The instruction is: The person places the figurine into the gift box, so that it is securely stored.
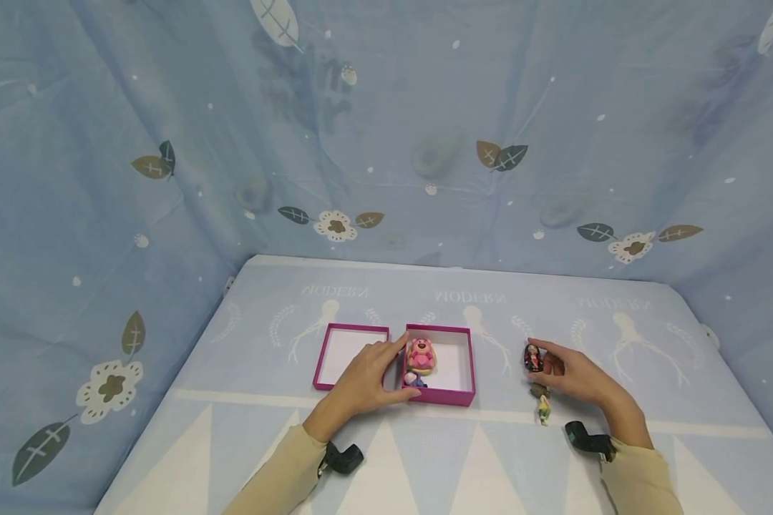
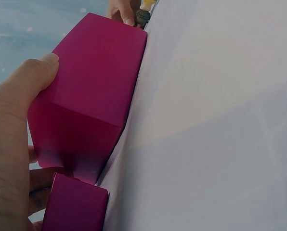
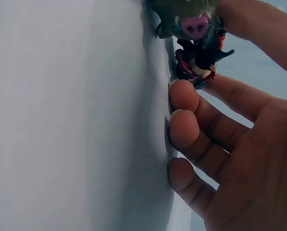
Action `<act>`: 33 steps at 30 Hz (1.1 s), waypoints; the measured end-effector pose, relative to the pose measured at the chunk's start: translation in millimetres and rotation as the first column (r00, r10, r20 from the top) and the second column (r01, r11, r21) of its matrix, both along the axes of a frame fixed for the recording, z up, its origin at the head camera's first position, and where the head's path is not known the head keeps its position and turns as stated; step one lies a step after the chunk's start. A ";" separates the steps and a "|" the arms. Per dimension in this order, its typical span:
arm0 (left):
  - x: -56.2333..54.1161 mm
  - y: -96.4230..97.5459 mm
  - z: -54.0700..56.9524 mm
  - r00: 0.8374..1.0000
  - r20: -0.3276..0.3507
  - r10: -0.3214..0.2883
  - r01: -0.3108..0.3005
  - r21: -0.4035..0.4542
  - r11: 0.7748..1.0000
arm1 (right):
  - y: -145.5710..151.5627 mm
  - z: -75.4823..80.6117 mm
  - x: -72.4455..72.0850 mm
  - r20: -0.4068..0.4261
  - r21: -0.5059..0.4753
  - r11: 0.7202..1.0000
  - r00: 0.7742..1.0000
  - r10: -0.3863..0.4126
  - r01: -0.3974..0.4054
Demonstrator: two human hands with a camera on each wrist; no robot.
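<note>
My left hand point(image 1: 366, 375) holds the magenta box point(image 1: 446, 396) at its left end, thumb on the near wall and forefinger at the far left corner. Inside the white-lined box sit a pink bear figurine point(image 1: 421, 355) and a small purple-and-white figurine point(image 1: 414, 379), both to the left. Off to the right, my right hand point(image 1: 575, 375) pinches a black-and-red figurine point(image 1: 532, 359) between thumb and forefinger; its other fingers are bent close to the tabletop. Just nearer me are a greenish pig-faced figurine point(image 3: 194, 24) and a yellow-and-green figurine point(image 1: 544, 410).
A shallow magenta-rimmed lid point(image 1: 348, 355) with a white inside lies left of the box, partly behind my left hand. A pale patterned cloth point(image 1: 509, 458) covers the table. Blue printed curtains point(image 1: 386, 129) hang behind and at both sides.
</note>
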State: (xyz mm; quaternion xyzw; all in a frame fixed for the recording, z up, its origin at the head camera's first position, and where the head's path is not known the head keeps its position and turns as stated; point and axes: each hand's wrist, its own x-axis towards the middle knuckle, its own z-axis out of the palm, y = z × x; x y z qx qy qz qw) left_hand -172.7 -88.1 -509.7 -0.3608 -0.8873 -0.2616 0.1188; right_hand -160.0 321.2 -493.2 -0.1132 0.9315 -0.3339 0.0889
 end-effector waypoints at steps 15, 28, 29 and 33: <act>-0.5 -0.2 -1.9 1.000 -0.004 0.004 -0.004 -0.010 1.000 | -7.6 1.5 -0.6 -0.028 0.073 0.996 0.999 0.046 -0.044; -0.3 0.6 -1.3 1.000 0.018 0.013 -0.013 -0.020 1.000 | 0.5 2.0 1.4 -0.009 -0.014 0.999 0.999 0.033 -0.033; -0.5 0.6 -1.5 1.000 0.016 0.013 -0.013 -0.019 1.000 | 0.9 1.8 1.3 -0.013 -0.020 0.999 0.999 0.032 -0.033; -0.7 0.7 -1.8 1.000 0.003 0.010 -0.010 -0.013 1.000 | 2.9 1.9 1.5 -0.060 -0.025 0.999 0.998 0.027 -0.029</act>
